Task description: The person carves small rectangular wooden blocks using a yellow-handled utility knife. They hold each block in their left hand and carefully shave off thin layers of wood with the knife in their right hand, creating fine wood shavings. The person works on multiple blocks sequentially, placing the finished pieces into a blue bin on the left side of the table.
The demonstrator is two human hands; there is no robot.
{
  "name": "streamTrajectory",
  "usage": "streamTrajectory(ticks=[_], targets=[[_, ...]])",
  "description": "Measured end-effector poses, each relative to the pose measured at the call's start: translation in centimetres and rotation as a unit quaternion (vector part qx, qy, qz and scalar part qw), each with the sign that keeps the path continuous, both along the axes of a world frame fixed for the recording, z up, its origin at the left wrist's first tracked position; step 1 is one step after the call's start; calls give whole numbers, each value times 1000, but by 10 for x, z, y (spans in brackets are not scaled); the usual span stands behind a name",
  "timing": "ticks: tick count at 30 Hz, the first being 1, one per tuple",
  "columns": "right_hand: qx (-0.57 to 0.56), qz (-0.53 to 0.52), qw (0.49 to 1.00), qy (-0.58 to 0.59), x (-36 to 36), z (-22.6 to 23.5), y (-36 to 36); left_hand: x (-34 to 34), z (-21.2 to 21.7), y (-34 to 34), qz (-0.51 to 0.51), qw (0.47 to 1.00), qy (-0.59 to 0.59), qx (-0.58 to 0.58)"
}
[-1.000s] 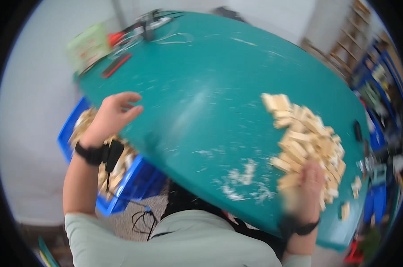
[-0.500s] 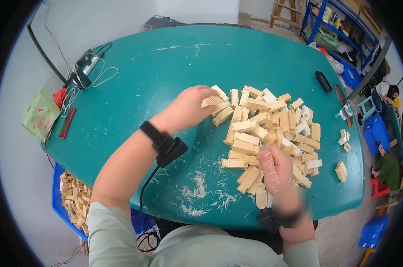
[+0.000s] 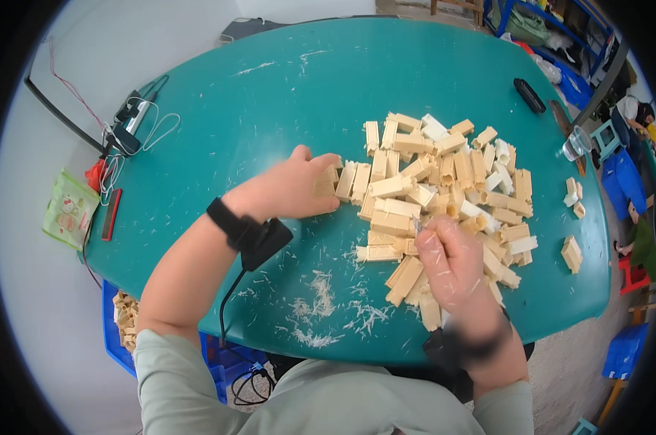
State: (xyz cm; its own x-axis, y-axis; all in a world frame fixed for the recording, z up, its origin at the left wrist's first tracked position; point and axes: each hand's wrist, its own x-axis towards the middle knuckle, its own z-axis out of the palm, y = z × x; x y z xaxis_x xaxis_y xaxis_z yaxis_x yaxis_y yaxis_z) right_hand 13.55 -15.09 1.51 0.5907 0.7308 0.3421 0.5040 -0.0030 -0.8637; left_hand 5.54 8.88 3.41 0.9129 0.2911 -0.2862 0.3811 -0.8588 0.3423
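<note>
A loose heap of cream and white hollow plastic pieces [image 3: 415, 188], box-shaped with jagged ends, lies on the green table [image 3: 219, 123]. At the heap's left edge my left hand [image 3: 288, 187] curls its thumb and fingers round several cream plastic pieces [image 3: 326, 181], partly hiding them. My right hand [image 3: 451, 264] is closed in a fist over the heap's near side. A small tool with a thin, greyish tip [image 3: 418, 226] pokes out by its thumb; the fist covers the rest. Fine shavings cling to the right hand.
White shavings [image 3: 317, 308] litter the table's near part. A power strip [image 3: 136, 123] with cables and a red-edged dark bar [image 3: 112, 214] lie left. A black case [image 3: 529, 95], a clear cup [image 3: 576, 143] and a few stray pieces [image 3: 571, 254] sit right. A blue bin [image 3: 113, 326] stands below left.
The view has shifted slightly. My left hand has come nearer and left, with cream pieces now beside and under its fingers. My right fist stays over the heap's near side.
</note>
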Motion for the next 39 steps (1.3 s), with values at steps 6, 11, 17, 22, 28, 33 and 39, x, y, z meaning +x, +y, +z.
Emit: streamTrajectory(ticks=[6,11,17,22,28,33,39], targets=[[-18,-4,1000,24,0,-2,0,-32,1,-33,75,973,-50,-211],[-21,-16,999,18,1,-3,-1,-32,-15,-7,66,972,-223,43],[-20,-5,1000,8,0,0,2,-30,-40,35,12,985,-158,-62],[-24,-3,1000,4,1,-4,1,-35,-23,-7,30,986,-93,-136],[-26,-4,1000,16,0,-3,2,-53,-17,-26,86,971,-69,-212],[-27,-8,1000,9,0,-1,1,-55,-16,-28,63,986,-119,-100],[-21,1,1000,-6,-1,-1,1,-57,-31,-24,-126,966,-214,73]])
